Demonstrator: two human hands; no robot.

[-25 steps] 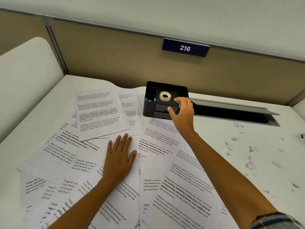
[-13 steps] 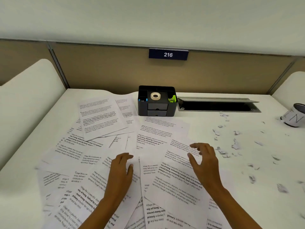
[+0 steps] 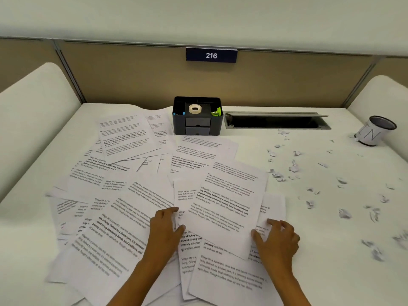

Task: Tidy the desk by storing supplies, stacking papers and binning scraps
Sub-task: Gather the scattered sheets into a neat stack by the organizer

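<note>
A dark blue sign [image 3: 211,55] on the partition [image 3: 132,74] reads "216" in white. The printed sheets [image 3: 223,208] strewn over the worktop [image 3: 320,228] repeat one paragraph, legible in parts: "Village life is a peaceful", then in bold "way of living. Defined by a slower pace, it is centered around strong community bonds, local traditions, and primary activities like agriculture". The cup [image 3: 373,133] bears a large "N".
</note>
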